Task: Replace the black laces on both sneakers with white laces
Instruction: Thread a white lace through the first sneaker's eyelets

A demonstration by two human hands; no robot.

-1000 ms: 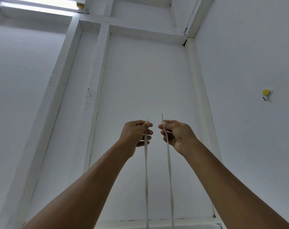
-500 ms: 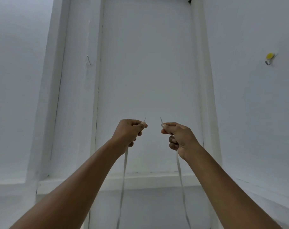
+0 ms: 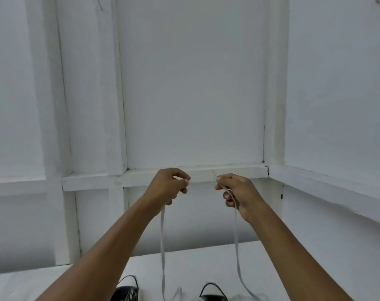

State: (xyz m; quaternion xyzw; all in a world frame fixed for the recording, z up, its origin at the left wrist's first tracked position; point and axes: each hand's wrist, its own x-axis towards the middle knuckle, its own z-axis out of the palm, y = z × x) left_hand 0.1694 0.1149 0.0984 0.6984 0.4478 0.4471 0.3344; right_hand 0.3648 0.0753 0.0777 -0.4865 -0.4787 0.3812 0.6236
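A: Hanging from which hand is the white lace (image 3: 162,246) seen?
B: From both. One end is pinched by the left hand (image 3: 169,185), the other by the right hand (image 3: 236,192), fingers curled, hands apart.
A: What is placed below?
B: Two black sneakers (image 3: 126,290), partly cropped, between the forearms, on a white table (image 3: 54,283); a white panelled wall (image 3: 193,83) is behind.

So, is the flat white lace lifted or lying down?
Lifted: left hand and right hand each pinch one end of the flat white lace; both strands hang downward.
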